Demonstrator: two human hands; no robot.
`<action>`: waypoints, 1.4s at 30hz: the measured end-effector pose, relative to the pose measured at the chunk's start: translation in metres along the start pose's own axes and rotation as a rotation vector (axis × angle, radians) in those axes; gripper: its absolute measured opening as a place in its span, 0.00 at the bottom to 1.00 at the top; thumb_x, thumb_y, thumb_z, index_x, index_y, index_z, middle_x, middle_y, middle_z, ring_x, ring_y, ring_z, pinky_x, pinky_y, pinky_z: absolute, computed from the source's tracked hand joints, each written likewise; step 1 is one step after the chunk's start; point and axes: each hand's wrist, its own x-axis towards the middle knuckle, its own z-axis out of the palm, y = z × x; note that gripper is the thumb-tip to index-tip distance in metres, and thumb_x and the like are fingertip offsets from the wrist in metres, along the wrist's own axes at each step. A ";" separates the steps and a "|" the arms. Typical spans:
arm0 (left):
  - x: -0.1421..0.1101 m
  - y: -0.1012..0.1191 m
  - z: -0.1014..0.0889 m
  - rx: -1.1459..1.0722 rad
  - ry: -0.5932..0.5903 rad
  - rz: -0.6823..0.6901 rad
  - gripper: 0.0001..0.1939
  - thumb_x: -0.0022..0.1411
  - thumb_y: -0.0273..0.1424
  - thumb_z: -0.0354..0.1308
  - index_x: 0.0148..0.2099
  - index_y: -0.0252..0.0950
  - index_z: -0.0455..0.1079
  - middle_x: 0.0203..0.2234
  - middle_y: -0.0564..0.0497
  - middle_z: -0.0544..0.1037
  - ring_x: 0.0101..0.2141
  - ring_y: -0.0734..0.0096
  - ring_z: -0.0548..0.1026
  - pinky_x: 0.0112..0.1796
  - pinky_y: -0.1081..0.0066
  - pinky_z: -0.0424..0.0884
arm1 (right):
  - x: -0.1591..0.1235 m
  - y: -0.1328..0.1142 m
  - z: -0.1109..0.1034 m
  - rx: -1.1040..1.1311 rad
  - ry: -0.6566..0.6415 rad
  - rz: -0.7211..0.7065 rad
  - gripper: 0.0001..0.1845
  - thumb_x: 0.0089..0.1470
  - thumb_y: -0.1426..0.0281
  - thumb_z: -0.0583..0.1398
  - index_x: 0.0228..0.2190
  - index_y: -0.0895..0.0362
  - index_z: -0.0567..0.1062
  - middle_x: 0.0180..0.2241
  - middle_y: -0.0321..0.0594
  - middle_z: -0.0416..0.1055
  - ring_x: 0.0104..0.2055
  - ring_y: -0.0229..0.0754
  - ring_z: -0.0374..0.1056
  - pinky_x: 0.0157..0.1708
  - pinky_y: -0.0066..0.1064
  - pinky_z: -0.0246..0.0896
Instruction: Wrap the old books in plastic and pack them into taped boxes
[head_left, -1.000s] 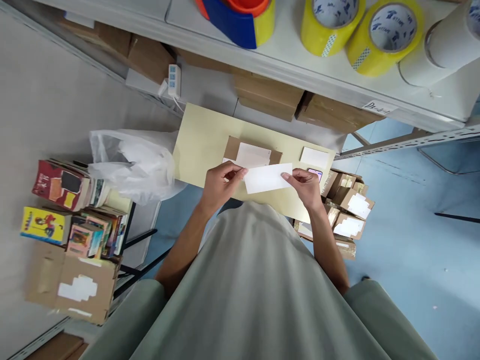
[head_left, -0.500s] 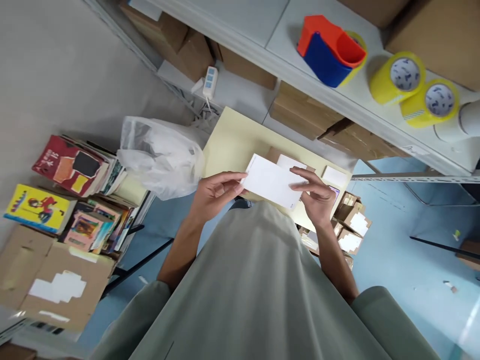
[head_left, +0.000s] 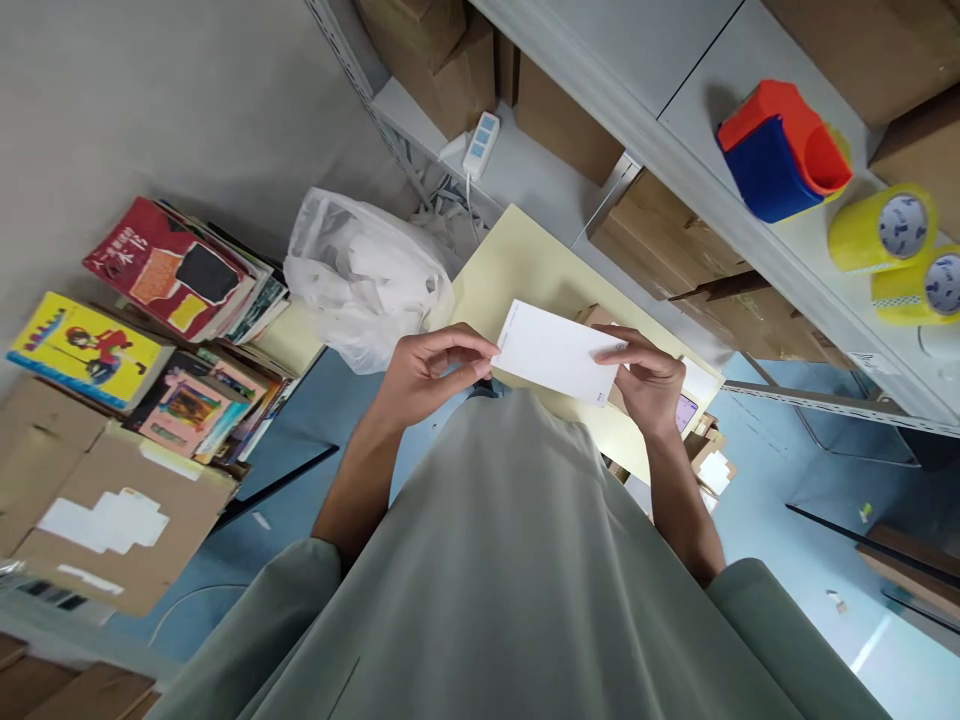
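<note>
A blank-looking white paper slip [head_left: 555,350], with tiny print at its edges, is held out flat in front of me. My left hand [head_left: 439,375] pinches its left end between thumb and forefinger. My right hand [head_left: 649,380] grips the right end, with fingers lying over the top; its thumb is mostly hidden. Behind the slip, a brown cardboard box [head_left: 596,316] on the pale yellow table [head_left: 517,245] is mostly covered. White paper [head_left: 697,378] and a phone with a lit screen [head_left: 685,412] lie just beyond my right hand.
A plastic bag [head_left: 367,280] sits at the table's left end. Farther left are stacked books [head_left: 176,270] and a cardboard carton [head_left: 127,520]. Up right, a shelf [head_left: 637,95] holds a tape dispenser [head_left: 780,150] and yellow tape rolls [head_left: 877,230]. A power strip [head_left: 481,145] lies behind.
The slip has turned from tilting up at the right to sloping down at the right, and my right fingers have shifted over its end. My view has also rotated, moving the shelf items rightward.
</note>
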 end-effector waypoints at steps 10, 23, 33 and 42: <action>-0.002 0.003 0.006 0.005 0.035 -0.018 0.10 0.63 0.44 0.76 0.40 0.44 0.87 0.34 0.48 0.85 0.33 0.62 0.84 0.38 0.59 0.85 | 0.012 0.000 -0.008 -0.002 -0.030 0.014 0.08 0.66 0.59 0.72 0.32 0.42 0.88 0.49 0.36 0.88 0.53 0.52 0.85 0.49 0.47 0.82; -0.022 -0.010 0.025 -0.004 0.197 0.043 0.19 0.63 0.45 0.78 0.52 0.44 0.85 0.33 0.51 0.83 0.30 0.67 0.82 0.38 0.64 0.84 | 0.027 0.012 -0.010 -0.100 -0.198 -0.075 0.12 0.72 0.65 0.65 0.37 0.42 0.89 0.56 0.36 0.85 0.58 0.52 0.81 0.59 0.51 0.79; -0.050 -0.036 0.051 0.285 0.269 0.215 0.30 0.75 0.37 0.67 0.76 0.47 0.71 0.39 0.53 0.84 0.33 0.73 0.81 0.40 0.70 0.82 | 0.004 -0.016 0.066 -0.019 -0.452 -0.106 0.08 0.72 0.60 0.68 0.43 0.48 0.87 0.40 0.39 0.85 0.41 0.43 0.80 0.43 0.38 0.81; -0.068 -0.029 0.052 0.477 0.263 0.240 0.27 0.79 0.32 0.62 0.76 0.47 0.71 0.41 0.52 0.86 0.39 0.70 0.84 0.45 0.68 0.83 | -0.006 -0.014 0.065 -0.086 -0.499 -0.122 0.06 0.72 0.62 0.69 0.41 0.47 0.88 0.39 0.38 0.85 0.38 0.42 0.80 0.41 0.37 0.79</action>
